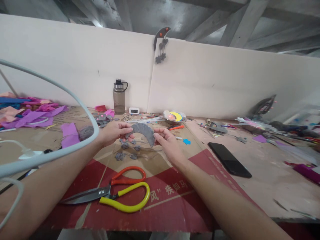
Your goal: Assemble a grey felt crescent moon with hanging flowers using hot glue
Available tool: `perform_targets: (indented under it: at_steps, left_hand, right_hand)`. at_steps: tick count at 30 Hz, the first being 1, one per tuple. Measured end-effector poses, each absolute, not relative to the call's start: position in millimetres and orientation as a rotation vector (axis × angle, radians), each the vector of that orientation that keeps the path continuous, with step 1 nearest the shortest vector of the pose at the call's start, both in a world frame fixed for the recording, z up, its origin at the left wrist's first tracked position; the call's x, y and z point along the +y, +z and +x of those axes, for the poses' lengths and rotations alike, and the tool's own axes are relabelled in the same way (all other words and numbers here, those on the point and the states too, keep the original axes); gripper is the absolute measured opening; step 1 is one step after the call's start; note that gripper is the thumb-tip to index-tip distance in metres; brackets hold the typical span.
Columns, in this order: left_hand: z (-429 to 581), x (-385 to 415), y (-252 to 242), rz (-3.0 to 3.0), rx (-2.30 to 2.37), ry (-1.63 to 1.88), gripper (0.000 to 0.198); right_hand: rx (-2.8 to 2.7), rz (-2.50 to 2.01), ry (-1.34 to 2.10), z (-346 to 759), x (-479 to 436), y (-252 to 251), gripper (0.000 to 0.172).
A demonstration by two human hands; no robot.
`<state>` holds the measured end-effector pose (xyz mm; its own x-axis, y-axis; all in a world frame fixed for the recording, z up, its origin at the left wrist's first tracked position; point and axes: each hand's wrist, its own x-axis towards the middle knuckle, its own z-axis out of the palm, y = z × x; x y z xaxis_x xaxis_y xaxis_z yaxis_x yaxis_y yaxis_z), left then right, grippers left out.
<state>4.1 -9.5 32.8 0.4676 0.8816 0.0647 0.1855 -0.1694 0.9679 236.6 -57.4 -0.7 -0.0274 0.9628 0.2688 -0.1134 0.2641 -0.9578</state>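
Observation:
A grey yarn-wrapped crescent (142,129) is held above the cardboard, its ends pointing down. My left hand (115,132) pinches its left end, and my right hand (167,141) grips the right end between thumb and fingers. Below the crescent hang or lie several small grey flower shapes (120,156) on thin strands; whether they are joined to it I cannot tell. Nearer to me, scissors (110,192) with one red and one yellow handle lie on the red printed cardboard (172,206), blades toward the left.
A pale curved tube (75,96) crosses the left foreground. Behind stand a water bottle (119,98) and a small white clock (134,110). A black phone (228,159) lies at right. Coloured scraps (32,113) pile up at left. A finished-looking dark crescent (160,36) hangs on the white partition (212,73).

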Motion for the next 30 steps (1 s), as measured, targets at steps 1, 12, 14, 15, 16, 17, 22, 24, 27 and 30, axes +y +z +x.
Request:
perform_targets:
  at_steps: [1, 12, 14, 15, 16, 17, 22, 24, 27, 30]
  left_hand:
    - [4.8, -10.0, 32.8, 1.665, 0.946, 0.802, 0.029]
    - [5.9, -12.2, 31.4, 1.605, 0.899, 0.661, 0.032]
    - [6.4, -12.7, 31.2, 1.625, 0.902, 0.653, 0.033]
    - [6.6, -12.7, 31.1, 1.634, 0.907, 0.657, 0.032]
    - [6.8, -12.5, 30.9, 1.640, 0.914, 0.666, 0.031]
    - [6.9, -12.1, 30.7, 1.640, 0.924, 0.687, 0.030]
    - [4.8, -6.6, 28.5, 1.559, 0.960, 0.829, 0.027]
    - [3.7, -4.5, 27.7, 1.523, 0.972, 0.856, 0.028]
    - [3.6, -4.1, 28.1, 1.489, 0.978, 0.873, 0.028]
    - [5.2, -6.7, 30.1, 1.468, 0.978, 0.867, 0.027]
  right_hand:
    - [-1.284, -0.919, 1.111, 236.1, -57.6, -0.8, 0.034]
    - [-1.347, -0.920, 1.200, 236.7, -55.8, -4.2, 0.031]
    - [-1.342, -0.929, 1.194, 237.0, -55.7, -3.9, 0.032]
    - [-1.333, -0.924, 1.192, 237.3, -55.1, -4.2, 0.032]
    - [-1.319, -0.909, 1.190, 237.7, -54.2, -4.8, 0.033]
    - [-1.305, -0.888, 1.190, 238.2, -53.0, -5.7, 0.034]
    - [-1.280, -0.839, 1.203, 240.3, -49.6, -9.3, 0.039]
    - [-1.266, -0.843, 1.217, 239.6, -51.1, -8.5, 0.039]
    - [-1.239, -0.853, 1.246, 237.4, -54.1, -5.7, 0.037]
    - [-1.236, -0.895, 1.238, 236.1, -55.3, -3.5, 0.037]
